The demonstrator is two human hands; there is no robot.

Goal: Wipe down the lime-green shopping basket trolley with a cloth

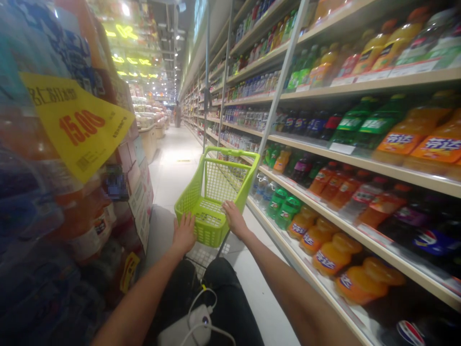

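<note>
A lime-green shopping cart with a plastic basket stands right in front of me. At the near left corner of its basket, my left hand holds the rim, fingers over the edge. My right hand is on the near right rim, its fingers bent over it. A white power bank with a white cable lies at my lap, over dark trousers. Inside the basket I see only the green slotted bottom.
Shelves of drink bottles line the right side, with orange soda bottles lowest. On the left, stacked goods carry a yellow price sign close to me. A tiled aisle runs ahead, with a person far off.
</note>
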